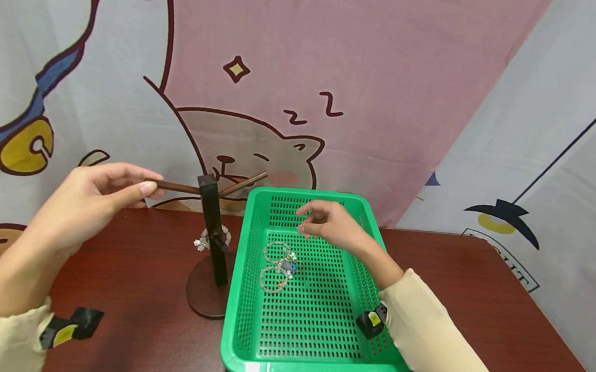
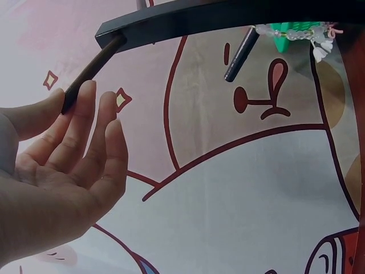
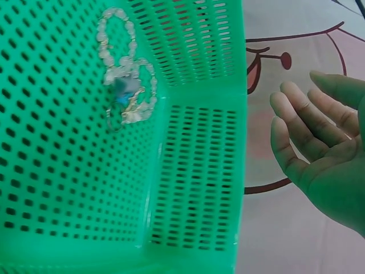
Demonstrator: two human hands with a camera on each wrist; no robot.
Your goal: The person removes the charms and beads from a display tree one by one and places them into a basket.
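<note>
My left hand point(image 1: 91, 203) pinches the end of a dark wooden peg point(image 1: 178, 187) between thumb and fingertips; the peg is an upper arm of a black display stand point(image 1: 212, 226). In the left wrist view the other fingers point(image 2: 117, 148) spread loosely below the peg. A beaded bracelet point(image 1: 201, 241) with a pale flower charm hangs on a lower peg of the stand. Over the far part of a green basket point(image 1: 230, 322) hovers my right hand point(image 1: 329, 221), holding nothing, fingers loosely bent. Beaded bracelets point(image 1: 274, 279) with charms lie together on the basket floor.
The stand's round base point(image 1: 200, 295) rests on the reddish-brown table point(image 1: 143, 308), close against the basket's left side. Behind the table hangs a cartoon-printed cloth point(image 1: 393, 70). Another upper peg point(image 1: 245, 184) slants up to the right toward the basket's far corner.
</note>
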